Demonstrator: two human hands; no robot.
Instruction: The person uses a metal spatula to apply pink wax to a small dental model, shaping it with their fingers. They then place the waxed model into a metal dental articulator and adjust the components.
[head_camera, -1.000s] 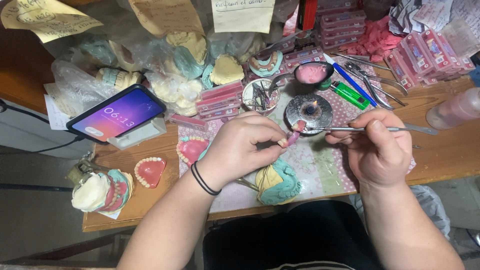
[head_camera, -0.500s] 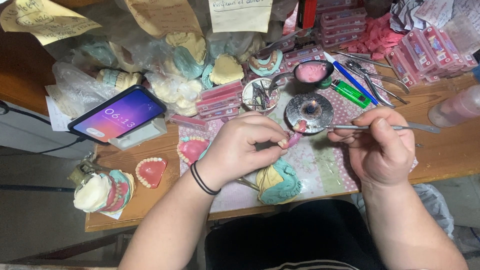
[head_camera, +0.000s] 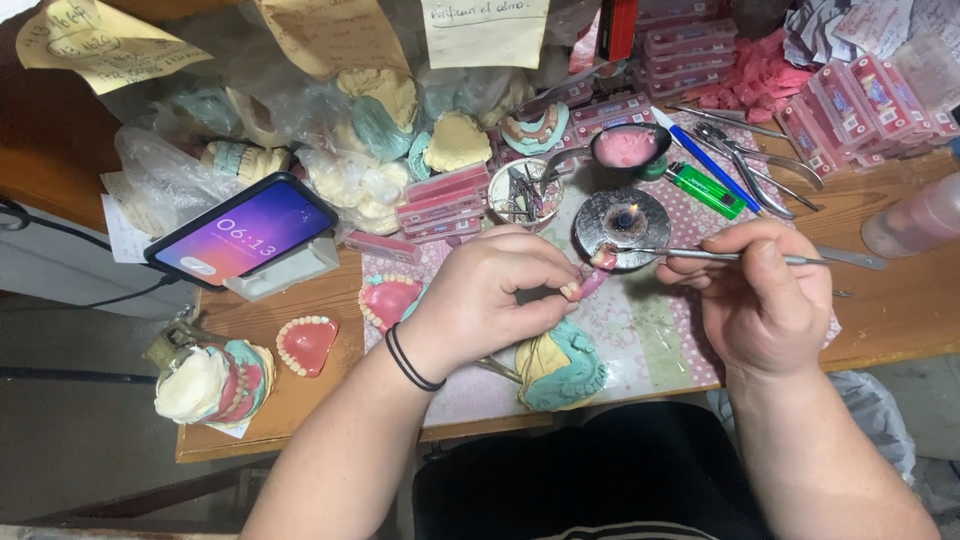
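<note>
My left hand (head_camera: 492, 296) pinches a small pink wax denture piece (head_camera: 590, 284) with pale teeth, just in front of a round metal burner (head_camera: 622, 226) with a small flame. In my right hand (head_camera: 762, 300) is a thin metal wax tool (head_camera: 700, 256), held level; its tip touches the pink piece beside the burner. A black band circles my left wrist. Below my left hand lies a yellow and teal plaster model (head_camera: 560, 368) on the dotted mat (head_camera: 655, 335).
A phone (head_camera: 242, 238) leans on a stand at the left. Pink dentures (head_camera: 306, 342) and a plaster articulator model (head_camera: 212, 382) sit near the front left edge. Behind are bagged plaster casts (head_camera: 352, 150), a metal bowl of pink wax (head_camera: 628, 146), a green lighter (head_camera: 704, 188), instruments (head_camera: 742, 158), pink tooth boxes (head_camera: 860, 100).
The wax tool's tip has come down from the burner to the pink piece in my left hand. Both hands stay in nearly the same place.
</note>
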